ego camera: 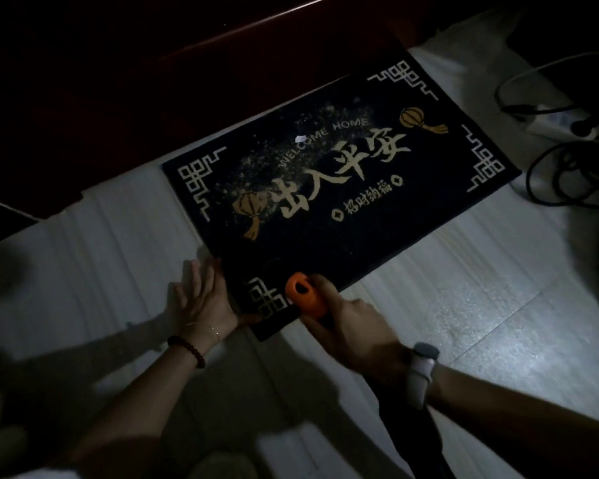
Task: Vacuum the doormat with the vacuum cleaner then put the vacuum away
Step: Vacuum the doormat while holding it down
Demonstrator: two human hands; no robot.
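Crumbs (291, 157) lie scattered pale across the middle of the doormat (377, 216), well ahead of both hands, with one small white scrap (301, 138) among them. This dark mat with gold lettering and lanterns lies at an angle on the pale floor (464, 305), its far edge against a dark red door (153, 81). The left hand (201, 299) lies flat with fingers straight and spread, on the floor at the mat's near left edge, its thumb side touching the mat. A bead bracelet (187, 349) circles that wrist. Just to its right, the right hand (353, 337) is curled round the orange and black handle of the vacuum cleaner (306, 299), held over the mat's near corner; a watch (421, 371) sits on that wrist. Far ahead and right of the right hand, cables (561, 178) and a power strip (561, 124) lie on the floor.
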